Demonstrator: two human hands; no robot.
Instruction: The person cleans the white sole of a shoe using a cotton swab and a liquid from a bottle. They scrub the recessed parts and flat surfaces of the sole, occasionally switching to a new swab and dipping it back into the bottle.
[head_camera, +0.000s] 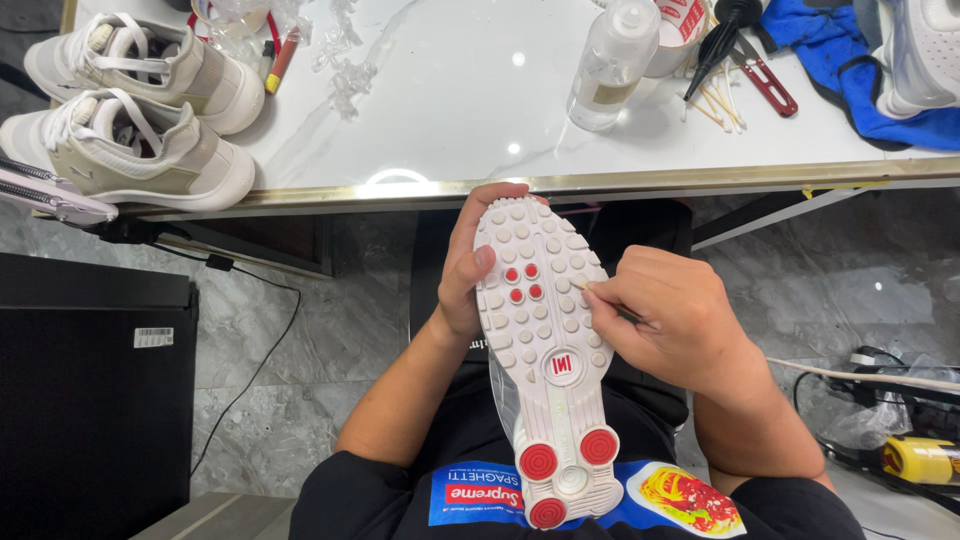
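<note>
While the left hand (465, 275) keeps a closed grip on the upturned white sneaker (545, 360), sole up below the tabletop (450, 90) edge, the right hand (670, 320) pinches a thin stick (583, 288) shut against the sole's studs just right of its four red dots.

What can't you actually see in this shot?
- Upper of the held shoe: head view, faces away, only the sole shows.
- Stick in the right hand: mostly hidden by fingers.
- Left hand: palm behind the shoe.
- White shoe top right: cut by the edge.
</note>
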